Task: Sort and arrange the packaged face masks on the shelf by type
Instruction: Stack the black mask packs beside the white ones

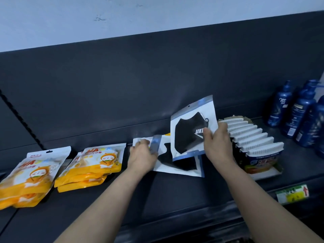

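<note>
Where the dark shelf (175,195) runs across the lower half of the frame, a price label (292,193) sits on its front edge at lower right. Two bare forearms reach up from the bottom edge. The left hand (142,155), at centre, presses down on a flat black-mask packet (178,166), fingers curled over its left end. The right hand (218,142) pinches the right edge of a second black-mask packet (191,130), lifted and tilted above the flat one. At lower left lie two piles of orange-and-white mask packets: one (24,179) at the frame's left edge, another (91,165) just beside the left hand. Right of centre, a tray of white-lidded tubs (256,146) stands behind the right hand. Blue bottles (301,111) stand in the far right corner.
</note>
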The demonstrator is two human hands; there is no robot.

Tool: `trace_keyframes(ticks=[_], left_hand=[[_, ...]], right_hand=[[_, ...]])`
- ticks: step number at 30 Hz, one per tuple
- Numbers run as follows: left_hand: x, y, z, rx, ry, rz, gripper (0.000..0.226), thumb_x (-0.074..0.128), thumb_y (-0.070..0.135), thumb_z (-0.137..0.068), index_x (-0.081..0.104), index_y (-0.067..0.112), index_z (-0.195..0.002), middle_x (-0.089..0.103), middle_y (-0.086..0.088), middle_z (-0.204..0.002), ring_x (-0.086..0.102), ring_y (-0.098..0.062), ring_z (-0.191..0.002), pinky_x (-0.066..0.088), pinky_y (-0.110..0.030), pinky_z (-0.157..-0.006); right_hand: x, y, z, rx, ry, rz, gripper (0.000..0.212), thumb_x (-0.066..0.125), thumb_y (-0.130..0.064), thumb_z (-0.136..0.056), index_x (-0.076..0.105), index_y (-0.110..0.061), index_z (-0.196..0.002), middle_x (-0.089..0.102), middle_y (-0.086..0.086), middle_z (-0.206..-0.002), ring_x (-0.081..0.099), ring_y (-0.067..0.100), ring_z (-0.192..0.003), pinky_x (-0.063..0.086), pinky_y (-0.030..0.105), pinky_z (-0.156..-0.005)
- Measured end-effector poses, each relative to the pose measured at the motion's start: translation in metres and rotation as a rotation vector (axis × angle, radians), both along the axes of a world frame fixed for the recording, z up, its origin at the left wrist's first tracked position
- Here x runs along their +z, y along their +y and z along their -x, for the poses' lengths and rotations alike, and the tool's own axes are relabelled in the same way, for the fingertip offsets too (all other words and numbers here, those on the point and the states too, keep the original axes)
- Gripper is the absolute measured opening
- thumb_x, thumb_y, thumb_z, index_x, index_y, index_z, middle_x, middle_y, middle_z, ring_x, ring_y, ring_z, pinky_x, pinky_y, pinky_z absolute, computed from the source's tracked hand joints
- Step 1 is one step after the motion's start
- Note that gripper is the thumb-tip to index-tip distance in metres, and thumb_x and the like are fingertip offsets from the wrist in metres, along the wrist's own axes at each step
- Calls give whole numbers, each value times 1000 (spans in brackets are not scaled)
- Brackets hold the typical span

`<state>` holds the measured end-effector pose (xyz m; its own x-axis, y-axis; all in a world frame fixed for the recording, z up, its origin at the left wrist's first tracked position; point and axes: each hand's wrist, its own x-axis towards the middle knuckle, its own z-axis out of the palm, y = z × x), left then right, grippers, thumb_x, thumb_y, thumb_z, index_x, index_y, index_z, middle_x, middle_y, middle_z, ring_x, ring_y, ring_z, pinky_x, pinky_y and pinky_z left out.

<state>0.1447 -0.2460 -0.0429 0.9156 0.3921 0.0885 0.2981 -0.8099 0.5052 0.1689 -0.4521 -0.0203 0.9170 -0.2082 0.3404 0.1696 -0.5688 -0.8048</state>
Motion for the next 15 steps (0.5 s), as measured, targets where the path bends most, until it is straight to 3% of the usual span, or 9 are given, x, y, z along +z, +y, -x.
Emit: trace_keyframes(ticks=[4,8,10,12,15], left_hand=[[-14,-13,9,-327,291,-190,59,58,50,-87,38,38,-141,27,3,-153,16,-24,-142,22,-46,-114],[-16,3,7,-377,324,-434,52,49,22,-92,39,44,-138,20,5,-158,1,-20,-149,2,-57,-115],[-12,9,6,-318,280,-606,56,44,5,-88,44,36,-135,24,0,-156,8,-23,-148,11,-52,-116],[-9,10,11,-204,135,-702,49,44,2,-87,48,22,-131,41,-6,-143,32,-27,-135,35,-41,-105],[-10,11,21,-20,2,-541,35,48,12,-91,46,9,-126,52,-12,-122,50,-29,-113,44,-35,-87]], right_hand=[[-14,2,9,-35,-32,-45,35,45,-29,-97,36,-4,-120,63,20,-109,60,39,-94,45,39,-72],[-13,2,15,-7,-79,-125,28,48,-29,-96,39,-9,-114,62,9,-102,59,32,-90,43,36,-72],[-14,5,15,8,-67,-171,26,49,-29,-96,40,-11,-112,58,0,-96,56,25,-85,41,33,-70],[-16,8,13,28,-22,-272,24,49,-28,-96,41,-12,-111,56,-4,-95,54,19,-85,39,30,-72],[-21,15,9,31,61,-419,27,50,-28,-95,42,-11,-114,53,-7,-94,53,17,-89,39,30,-77]])
